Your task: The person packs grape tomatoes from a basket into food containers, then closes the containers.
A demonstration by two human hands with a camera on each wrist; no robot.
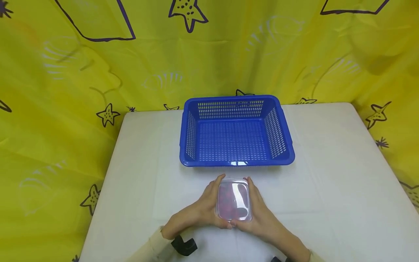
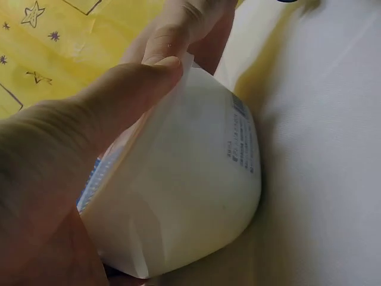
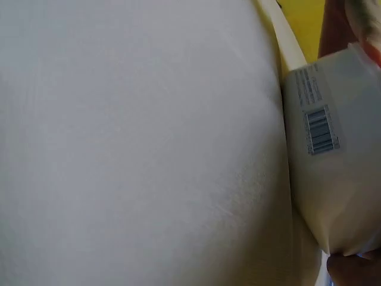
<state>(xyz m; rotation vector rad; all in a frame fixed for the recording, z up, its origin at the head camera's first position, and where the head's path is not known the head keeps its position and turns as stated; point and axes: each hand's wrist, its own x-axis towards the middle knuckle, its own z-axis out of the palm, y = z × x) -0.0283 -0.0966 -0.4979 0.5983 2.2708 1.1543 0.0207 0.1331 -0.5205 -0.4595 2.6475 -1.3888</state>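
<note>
Between both hands is a square plastic tub (image 1: 233, 200) with a clear, shiny lid. Something pinkish shows dimly through its top. My left hand (image 1: 207, 206) grips the left side, its thumb at the near rim and fingers along the far left corner. On the opposite side my right hand (image 1: 261, 214) holds it the same way, and the two thumbs nearly meet at the front. In the left wrist view the tub (image 2: 184, 173) has a pale wall with a small printed label. The right wrist view shows a barcode (image 3: 321, 130) on that wall, close over the white cloth.
A blue plastic basket (image 1: 237, 163) with slotted walls stands just beyond the hands, with nothing in it. White cloth (image 1: 334, 174) covers the table. A yellow curtain (image 1: 222, 65) with stars and shells hangs behind and at both sides.
</note>
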